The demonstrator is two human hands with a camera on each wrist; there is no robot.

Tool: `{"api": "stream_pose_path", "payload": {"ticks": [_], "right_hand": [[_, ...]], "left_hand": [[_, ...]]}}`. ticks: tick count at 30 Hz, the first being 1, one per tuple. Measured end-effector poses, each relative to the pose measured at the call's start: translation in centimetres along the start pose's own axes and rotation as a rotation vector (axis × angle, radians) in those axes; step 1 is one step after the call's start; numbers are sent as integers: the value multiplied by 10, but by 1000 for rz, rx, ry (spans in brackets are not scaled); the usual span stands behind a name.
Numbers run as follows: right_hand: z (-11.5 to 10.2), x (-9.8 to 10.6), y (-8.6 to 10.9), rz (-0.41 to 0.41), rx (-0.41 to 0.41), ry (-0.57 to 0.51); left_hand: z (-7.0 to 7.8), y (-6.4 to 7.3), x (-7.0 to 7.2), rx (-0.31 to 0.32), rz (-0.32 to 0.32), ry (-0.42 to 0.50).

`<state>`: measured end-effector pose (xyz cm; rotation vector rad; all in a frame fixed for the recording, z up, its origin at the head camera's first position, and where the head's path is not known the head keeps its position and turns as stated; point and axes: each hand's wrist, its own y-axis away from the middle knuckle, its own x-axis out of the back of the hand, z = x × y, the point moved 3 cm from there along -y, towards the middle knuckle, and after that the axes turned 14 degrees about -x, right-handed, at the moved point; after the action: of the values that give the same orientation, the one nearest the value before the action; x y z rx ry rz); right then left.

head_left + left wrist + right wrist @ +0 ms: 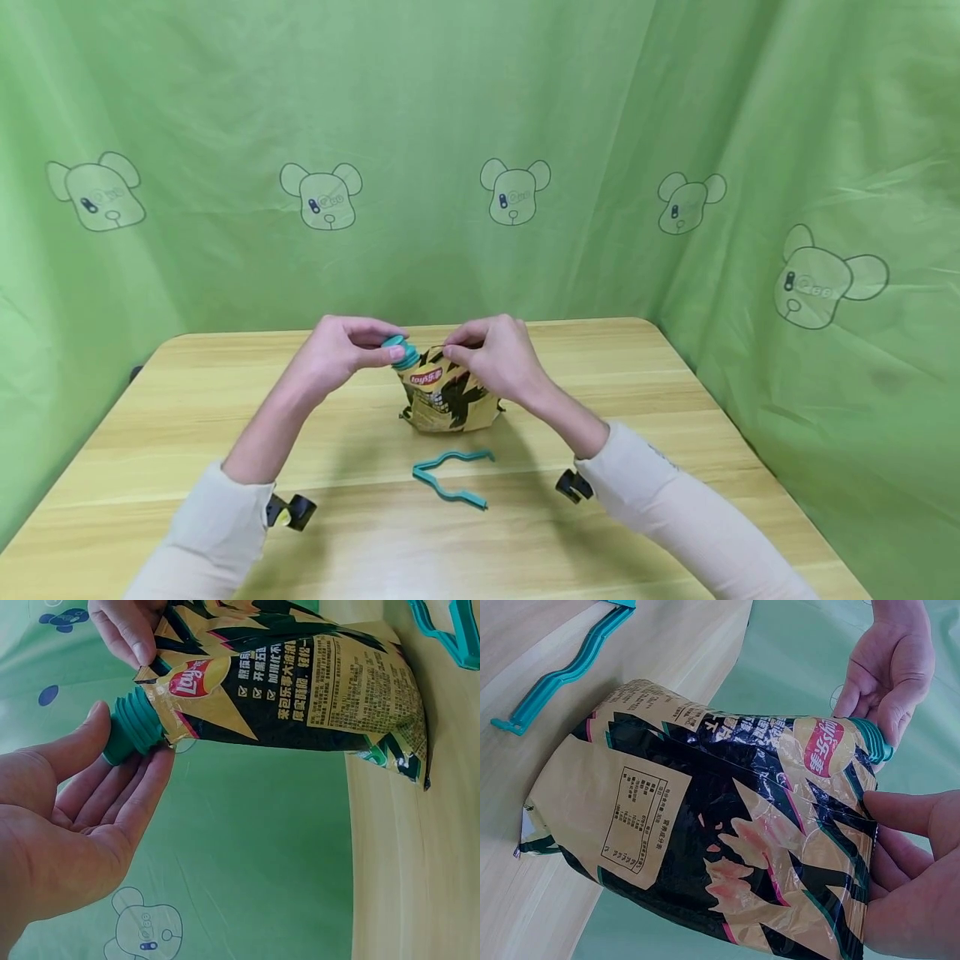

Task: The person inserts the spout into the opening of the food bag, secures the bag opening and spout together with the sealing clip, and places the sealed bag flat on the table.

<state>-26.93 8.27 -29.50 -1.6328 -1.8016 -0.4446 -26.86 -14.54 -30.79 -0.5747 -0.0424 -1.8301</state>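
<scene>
A gold-and-black Lay's chip bag (450, 400) stands upright on the table, its red logo towards the top. At its upper left corner sits a teal ribbed spout (136, 724). My left hand (330, 358) pinches this spout between thumb and fingers. With thumb and fingers, my right hand (498, 354) grips the bag's top edge. In the right wrist view the right thumb (907, 814) presses on the front of the bag (727, 832), and the fingers lie behind it. The bag's opening cannot be seen.
A teal hinged bag clip (442, 482) lies spread apart on the wooden table (225, 392), in front of the bag. Green curtains (420, 100) with bear-head drawings hang behind and at both sides. A black camera mount (292, 511) sits by the left wrist.
</scene>
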Motion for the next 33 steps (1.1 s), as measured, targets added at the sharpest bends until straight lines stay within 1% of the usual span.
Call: {"api": "stream_pose_path", "payload": {"ticks": [7, 14, 23, 29, 33], "right_hand": [[-1, 0, 0, 2, -6, 2], [-1, 1, 0, 0, -6, 2], [-1, 1, 0, -10, -18, -6], [-1, 0, 0, -18, -26, -20], [-1, 0, 0, -15, -24, -29]], "left_hand": [[2, 0, 0, 1, -14, 6], [1, -2, -4, 6, 4, -8], [-1, -1, -6, 19, 25, -35], [-3, 1, -11, -1, 54, -50], [-3, 3, -15, -30, 79, -41]]}}
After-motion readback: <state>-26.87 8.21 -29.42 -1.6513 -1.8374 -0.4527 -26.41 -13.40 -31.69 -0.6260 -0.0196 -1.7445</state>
